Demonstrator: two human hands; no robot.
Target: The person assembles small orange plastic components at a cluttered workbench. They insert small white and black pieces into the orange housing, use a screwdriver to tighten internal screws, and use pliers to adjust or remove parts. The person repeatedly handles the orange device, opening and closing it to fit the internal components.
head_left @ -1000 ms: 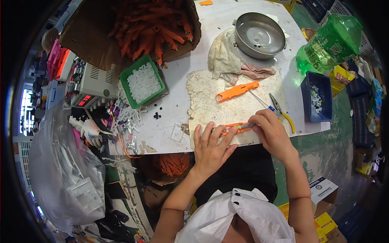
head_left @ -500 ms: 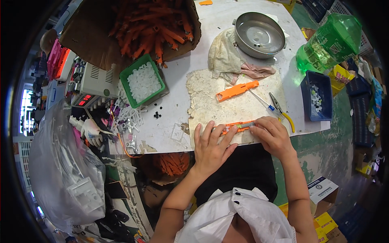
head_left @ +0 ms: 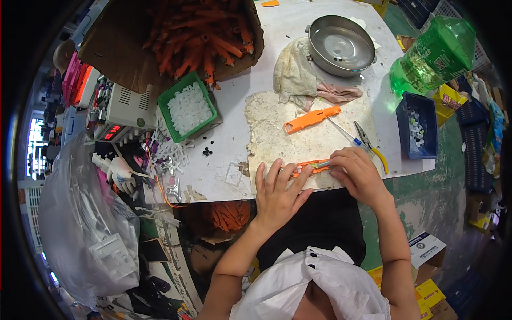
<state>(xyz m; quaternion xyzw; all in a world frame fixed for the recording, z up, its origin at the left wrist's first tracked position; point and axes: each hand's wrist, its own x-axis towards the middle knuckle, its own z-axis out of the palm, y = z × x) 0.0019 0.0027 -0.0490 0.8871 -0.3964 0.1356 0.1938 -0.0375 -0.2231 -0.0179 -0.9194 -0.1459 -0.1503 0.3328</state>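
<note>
Near the table's front edge an orange plastic housing half (head_left: pixel 313 165) lies open side up, with small parts inside, one of them greenish. My left hand (head_left: pixel 281 191) steadies its left end, the fingertips on it and the thumb apart below. At the right end, my right hand (head_left: pixel 358 173) has its fingers bent and drawn together on the housing; whether a small part is between them is hidden. A second orange housing half (head_left: pixel 312 119) lies farther back, beside a screwdriver (head_left: pixel 344 131) with a blue-and-clear handle and pliers (head_left: pixel 372 147) with yellow grips.
A metal bowl (head_left: pixel 341 46) and a rag (head_left: pixel 295 74) stand at the back. Left are a green tray (head_left: pixel 212 118) of white parts, a box of orange pieces (head_left: pixel 197 37) and a device with a red display (head_left: pixel 125 106). Right: a blue bin (head_left: pixel 417 146) and green bottle (head_left: pixel 434 56).
My right hand's fingers have curled in closer at the housing's right end, and its wrist has shifted slightly right. My left hand and the housing stay in place.
</note>
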